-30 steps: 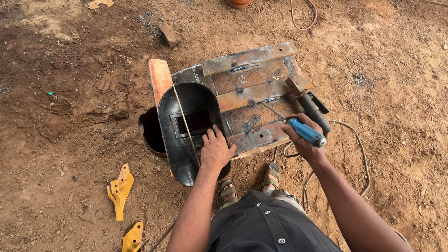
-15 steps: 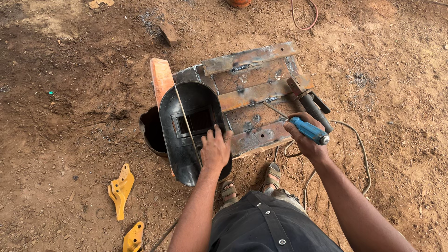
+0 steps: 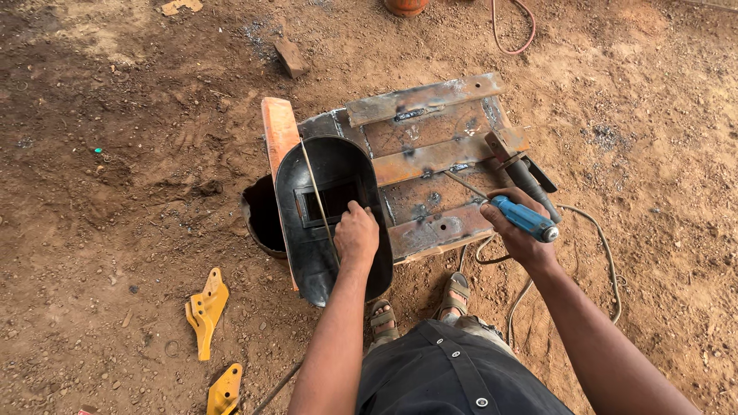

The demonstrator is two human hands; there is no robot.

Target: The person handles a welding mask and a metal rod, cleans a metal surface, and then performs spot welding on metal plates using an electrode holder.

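My left hand (image 3: 357,234) grips the inside of a black welding mask (image 3: 315,223), which lies hollow side up over the left edge of a rusty metal plate assembly (image 3: 430,154). A thin welding rod (image 3: 317,192) runs across the mask. My right hand (image 3: 516,227) is closed around a blue-handled tool (image 3: 526,218) whose thin metal shaft (image 3: 463,184) points up-left onto the plates. A hammer (image 3: 516,165) rests on the plates' right edge, just above that hand.
An orange board (image 3: 278,132) stands along the plates' left side, with a dark round pot (image 3: 261,219) below it. Two yellow metal pieces (image 3: 206,311) lie on the dirt at lower left. A cable (image 3: 603,253) loops at right. My sandalled feet (image 3: 419,303) are below the plates.
My left hand has slid up inside the mask toward its window. The right hand with the blue tool has shifted slightly left and down.
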